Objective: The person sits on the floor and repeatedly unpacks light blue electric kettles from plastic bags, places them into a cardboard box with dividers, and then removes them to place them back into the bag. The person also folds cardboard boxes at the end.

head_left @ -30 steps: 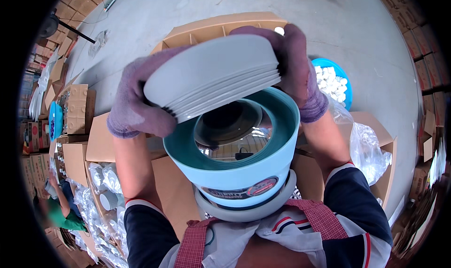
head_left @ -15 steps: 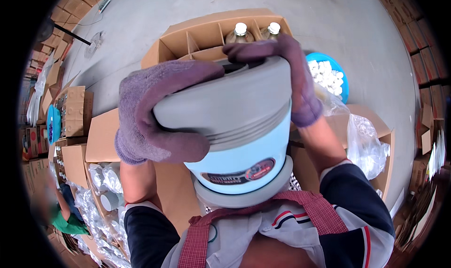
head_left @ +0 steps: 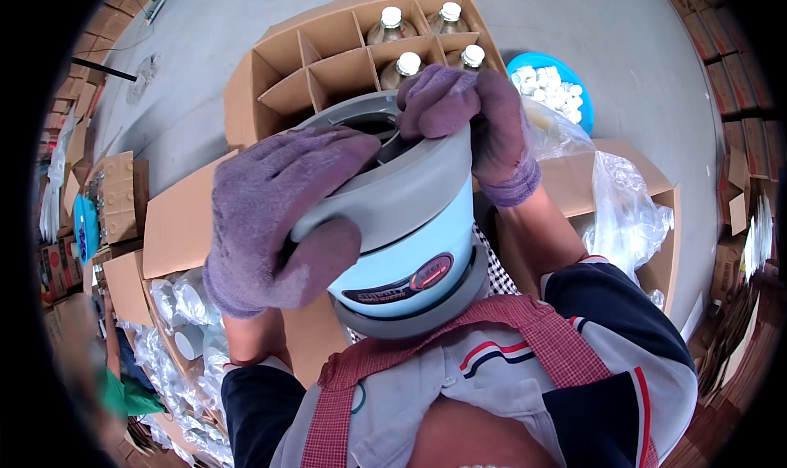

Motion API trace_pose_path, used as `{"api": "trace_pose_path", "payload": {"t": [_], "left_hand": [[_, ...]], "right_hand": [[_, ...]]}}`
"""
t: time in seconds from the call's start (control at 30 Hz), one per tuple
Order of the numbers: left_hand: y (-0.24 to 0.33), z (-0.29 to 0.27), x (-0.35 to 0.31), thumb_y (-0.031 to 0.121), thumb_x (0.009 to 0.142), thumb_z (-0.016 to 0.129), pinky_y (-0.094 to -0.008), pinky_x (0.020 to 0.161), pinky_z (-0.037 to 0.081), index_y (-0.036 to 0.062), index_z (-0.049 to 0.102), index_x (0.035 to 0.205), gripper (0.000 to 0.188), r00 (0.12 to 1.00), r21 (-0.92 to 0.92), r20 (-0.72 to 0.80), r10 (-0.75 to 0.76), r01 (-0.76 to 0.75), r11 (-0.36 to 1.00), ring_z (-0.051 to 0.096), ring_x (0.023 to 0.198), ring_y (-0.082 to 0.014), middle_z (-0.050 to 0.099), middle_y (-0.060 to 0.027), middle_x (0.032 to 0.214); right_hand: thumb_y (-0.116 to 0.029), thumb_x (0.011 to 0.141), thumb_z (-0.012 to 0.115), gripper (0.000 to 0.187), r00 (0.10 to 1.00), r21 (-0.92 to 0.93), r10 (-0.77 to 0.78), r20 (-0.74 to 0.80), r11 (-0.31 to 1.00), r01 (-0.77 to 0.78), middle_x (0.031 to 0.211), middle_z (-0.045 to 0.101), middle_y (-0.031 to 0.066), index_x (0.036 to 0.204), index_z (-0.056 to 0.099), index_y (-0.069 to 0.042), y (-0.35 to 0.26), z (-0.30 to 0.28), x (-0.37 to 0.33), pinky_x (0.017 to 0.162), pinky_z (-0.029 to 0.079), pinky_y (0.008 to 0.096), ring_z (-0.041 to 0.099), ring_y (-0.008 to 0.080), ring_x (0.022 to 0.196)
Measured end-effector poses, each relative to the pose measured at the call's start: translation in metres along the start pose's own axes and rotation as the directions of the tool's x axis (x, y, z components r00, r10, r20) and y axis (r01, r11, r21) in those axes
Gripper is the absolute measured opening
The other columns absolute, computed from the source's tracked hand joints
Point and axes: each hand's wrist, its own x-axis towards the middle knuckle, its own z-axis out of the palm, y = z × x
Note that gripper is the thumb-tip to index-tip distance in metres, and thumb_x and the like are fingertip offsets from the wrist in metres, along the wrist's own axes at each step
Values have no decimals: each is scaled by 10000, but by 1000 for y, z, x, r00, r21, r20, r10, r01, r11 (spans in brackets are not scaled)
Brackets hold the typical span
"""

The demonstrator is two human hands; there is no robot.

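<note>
In the head view, we wear purple gloves on both hands and hold a grey lid (head_left: 402,202) on top of a light blue pot (head_left: 410,259), close in front of our chest. Our left hand (head_left: 279,214) grips the lid from its left side: the fingers reach over the upper rim and the thumb presses against the outer wall. Our right hand (head_left: 492,124) is at the lid's far right edge, its fingers curled over the rim; its palm is hidden from us. Along the visible front, the lid's lower edge meets the pot; the left part of that join is behind our glove. Under the pot we see a grey base (head_left: 418,312), near our red checked apron (head_left: 566,345).

Beyond our hands stands a divided cardboard box (head_left: 239,99), with four white-capped bottles (head_left: 392,30) in separate compartments toward its right end. To the right of it, a blue basin (head_left: 585,99) holds small white pieces (head_left: 548,91). A clear plastic bag (head_left: 627,197) hangs over the carton (head_left: 669,247) to our right. At far left, we see a co-worker's green sleeve (head_left: 141,397).
</note>
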Motion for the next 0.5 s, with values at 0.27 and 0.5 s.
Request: {"api": "trace_pose_path", "payload": {"t": [0.27, 0.5], "left_hand": [[8, 1, -9, 280, 786, 504, -408, 974, 431, -70, 607, 1098, 480, 997, 135, -49, -63, 69, 988, 603, 1073, -364, 643, -214, 1112], [-13, 3, 0, 97, 841, 461, -406, 1056, 356, -15, 616, 1156, 369, 949, -17, -298, -101, 100, 995, 524, 1191, -344, 599, -185, 1215]], "right_hand": [[-267, 1001, 271, 487, 897, 12, 432, -91, 902, -432, 794, 649, 99, 805, 642, -19, -15, 15, 12, 803, 463, 340, 613, 242, 771], [-577, 966, 240, 723, 837, 263, 519, -174, 844, -468, 1137, 650, 138, 1101, 661, -5, 7, -8, 37, 969, 422, 373, 597, 255, 1048]]}}
